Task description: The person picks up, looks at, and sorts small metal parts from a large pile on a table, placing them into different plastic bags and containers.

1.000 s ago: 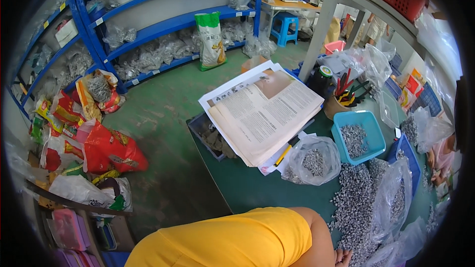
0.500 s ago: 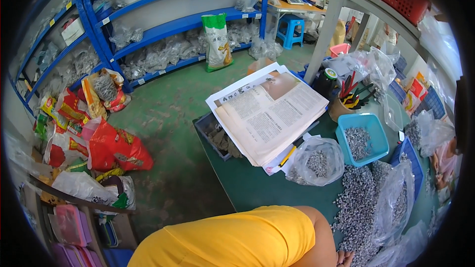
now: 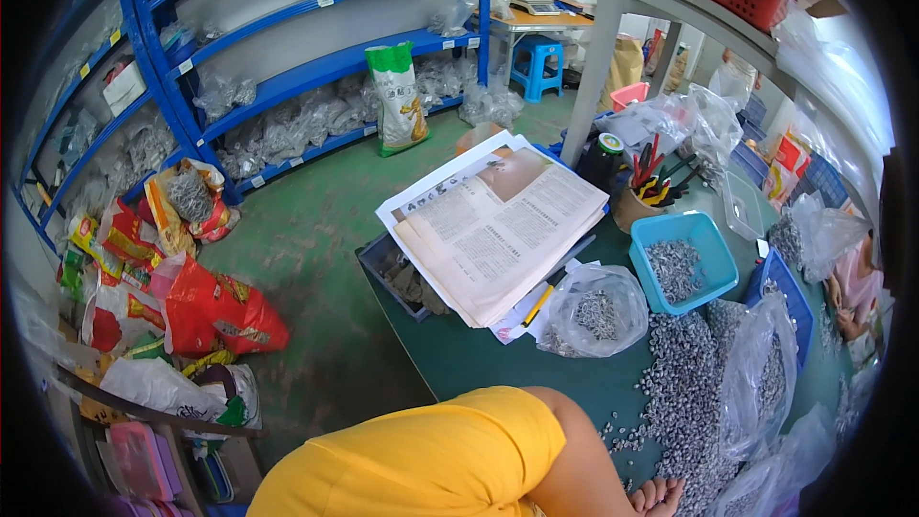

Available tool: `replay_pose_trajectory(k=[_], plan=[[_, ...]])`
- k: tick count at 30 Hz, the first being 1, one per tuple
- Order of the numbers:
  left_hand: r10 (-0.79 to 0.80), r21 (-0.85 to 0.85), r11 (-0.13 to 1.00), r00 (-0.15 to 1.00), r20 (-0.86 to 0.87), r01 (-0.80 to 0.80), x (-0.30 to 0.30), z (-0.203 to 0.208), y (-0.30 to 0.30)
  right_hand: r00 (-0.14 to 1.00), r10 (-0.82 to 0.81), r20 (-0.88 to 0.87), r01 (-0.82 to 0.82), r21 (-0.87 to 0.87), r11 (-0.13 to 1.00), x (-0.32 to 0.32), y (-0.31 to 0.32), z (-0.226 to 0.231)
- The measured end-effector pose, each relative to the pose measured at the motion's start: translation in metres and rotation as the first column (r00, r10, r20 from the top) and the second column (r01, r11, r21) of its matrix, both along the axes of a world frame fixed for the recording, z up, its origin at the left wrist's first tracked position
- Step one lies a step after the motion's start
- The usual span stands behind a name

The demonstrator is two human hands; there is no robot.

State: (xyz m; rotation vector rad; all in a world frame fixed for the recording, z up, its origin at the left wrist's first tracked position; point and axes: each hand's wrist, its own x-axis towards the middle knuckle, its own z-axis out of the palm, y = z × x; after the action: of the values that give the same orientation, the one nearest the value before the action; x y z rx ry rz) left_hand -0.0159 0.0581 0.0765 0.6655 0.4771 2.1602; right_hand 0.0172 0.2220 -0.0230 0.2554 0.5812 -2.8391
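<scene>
My left arm, in a yellow sleeve, bends across the lower edge. My left hand is at the bottom, its fingers curled closed beside a heap of small silver-grey metal parts. What it holds, if anything, is hidden. Loose parts lie scattered along the heap's left side. My right hand is out of view. Beyond the heap stands a turquoise plastic basin with similar parts in it. A clear plastic bag of small metal pieces lies to its left, and another clear bag rests on the heap's right side.
Newspapers lie on the green table over a grey crate. A tool holder stands behind the basin. Blue shelves line the far wall. Red bags sit on the floor. Another person's hands show at far right.
The whole view has shifted, so the table things appear further left. My left forearm and curled hand show more, and scattered parts beside the heap have come into sight.
</scene>
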Motion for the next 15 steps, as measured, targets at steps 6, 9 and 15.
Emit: replay_pose_trajectory(k=[6,9,15], plan=[[-0.060,-0.010,0.998,0.944,0.324,0.067,-0.019,-0.025,-0.012,0.903,-0.369,0.218,0.329,0.199,0.923,0.003,-0.080,0.075],[0.255,-0.390,0.920,0.799,0.545,-0.028,-0.032,-0.032,-0.059,0.809,-0.527,0.261,0.579,-0.203,0.789,0.001,-0.045,0.043],[0.328,-0.321,0.937,0.663,0.673,-0.137,-0.038,-0.057,-0.124,0.843,-0.453,0.289,0.537,-0.504,0.677,-0.016,-0.063,0.066]])
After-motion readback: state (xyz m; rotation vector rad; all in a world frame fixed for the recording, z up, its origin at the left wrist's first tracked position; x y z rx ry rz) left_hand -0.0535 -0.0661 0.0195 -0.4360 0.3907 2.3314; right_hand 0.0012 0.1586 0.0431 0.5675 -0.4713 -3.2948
